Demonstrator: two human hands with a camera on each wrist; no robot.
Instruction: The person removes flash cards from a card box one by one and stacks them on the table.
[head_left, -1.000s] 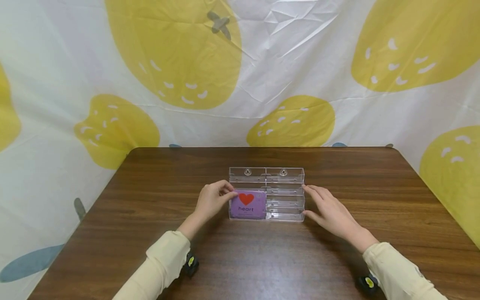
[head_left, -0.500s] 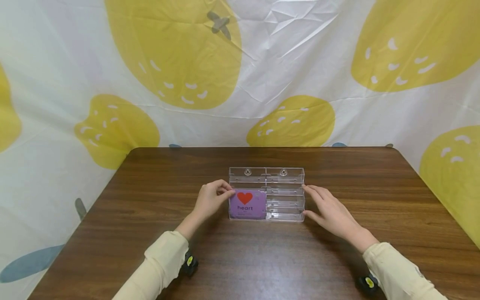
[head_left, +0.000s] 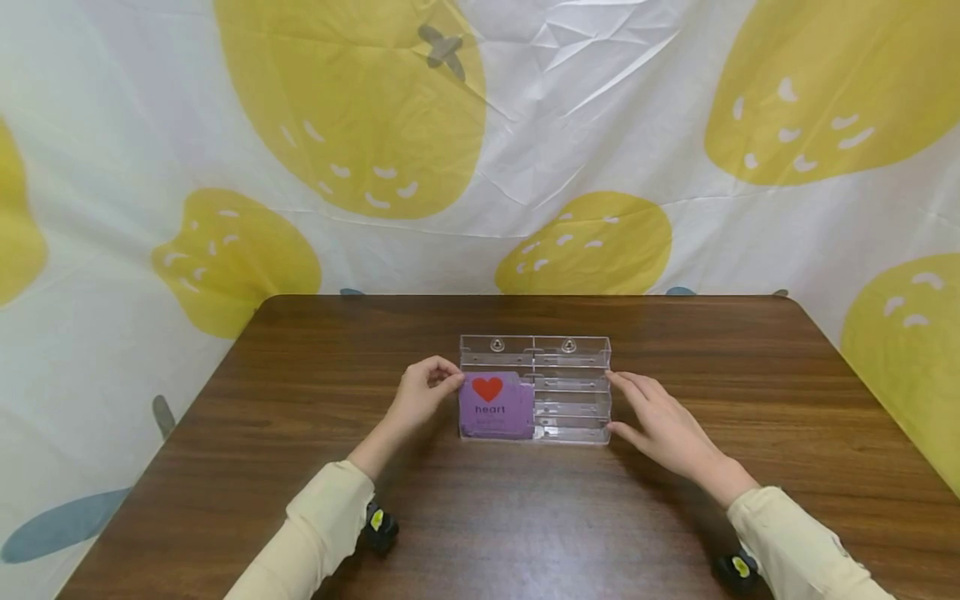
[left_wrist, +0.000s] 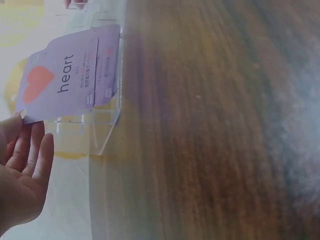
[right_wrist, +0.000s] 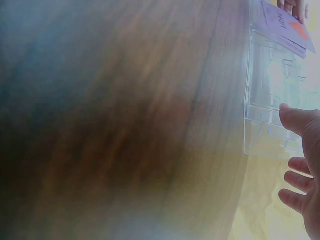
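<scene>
A clear plastic card rack (head_left: 572, 408) with two columns of stepped pockets stands on the table. In its lower left pocket is a purple flash card (head_left: 489, 408) with a red heart and the word "heart", raised above another purple card (left_wrist: 111, 65) behind it. My left hand (head_left: 423, 392) pinches the heart card's upper left corner between thumb and fingers. At the rack's right side, my right hand (head_left: 667, 425) rests its fingertips and thumb against the clear edge, with the fingers fairly straight.
Brown wooden table (head_left: 570, 517) lies under everything. Behind it hangs a white cloth (head_left: 405, 258) printed with yellow fruit. The rack's right column and upper row show no cards.
My left hand has drawn the heart card up and slightly left, uncovering part of the purple card behind. The right hand stays at the rack's side.
</scene>
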